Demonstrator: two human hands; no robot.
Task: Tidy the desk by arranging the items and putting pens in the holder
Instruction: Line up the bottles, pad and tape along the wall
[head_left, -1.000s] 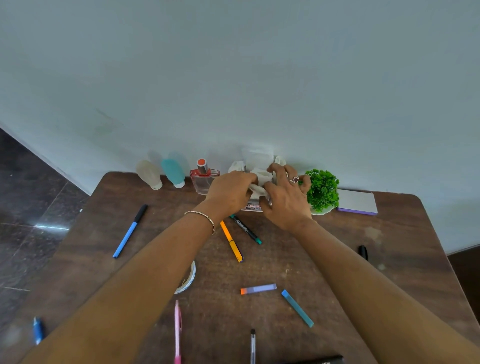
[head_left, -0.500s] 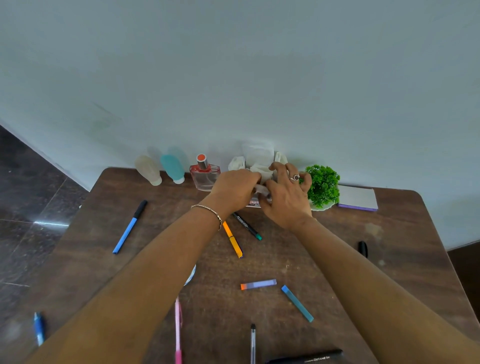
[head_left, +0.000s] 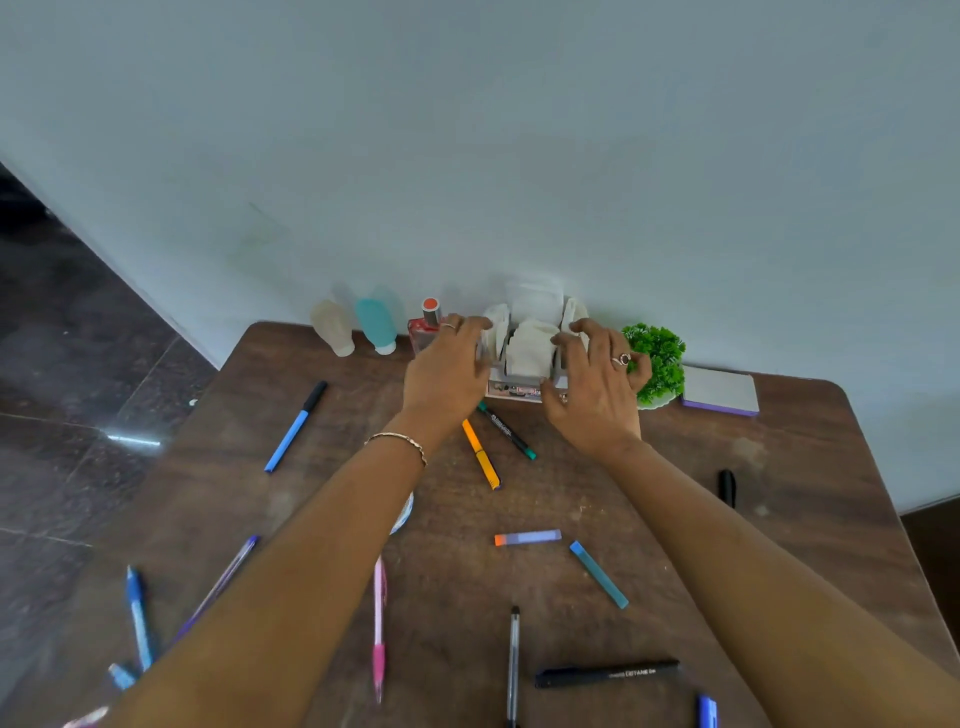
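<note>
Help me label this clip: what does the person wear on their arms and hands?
No sleeves or gloves show. The left hand has a thin band ring, its wrist a slim beaded bracelet. The right hand wears a stone-set ring.

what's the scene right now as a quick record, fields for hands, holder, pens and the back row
left hand: fingers spread at the left side of the holder
right hand: fingers curved over the holder's right side; hold unclear
holder: white, at the back edge of the desk, no pens seen in it
pens: loose on the desk, among them orange pen, blue pen, pink pen, black marker
back row: perfume bottle left of the holder; plant and notepad right of it
</note>
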